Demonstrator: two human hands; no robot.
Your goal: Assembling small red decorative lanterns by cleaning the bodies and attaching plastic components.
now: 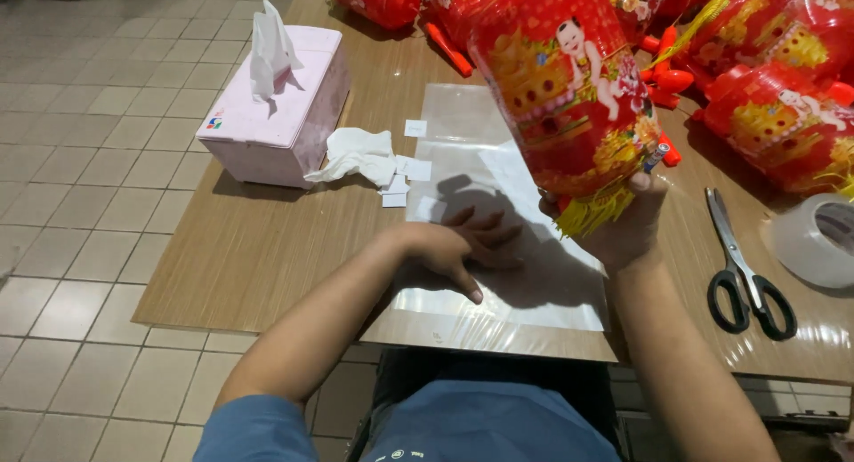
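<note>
Lantern: red printed lantern (569, 97), glossy and barrel-shaped, is up in the air over the table, tilted, yellow fringe (594, 211) hanging at its base.
Right hand: right hand (623, 226) is raised, fingers curled tight around the lantern's lower end.
Left hand: left hand (463, 249) lies flat, fingers spread, holding nothing, pressing on a clear plastic bag (498, 160).
Table: wood-grain table (267, 249).
Nearby: black-handled scissors (743, 266) and tape roll (818, 240) to the right; pink tissue box (280, 106) to the left; more red lanterns (783, 106) behind.
</note>
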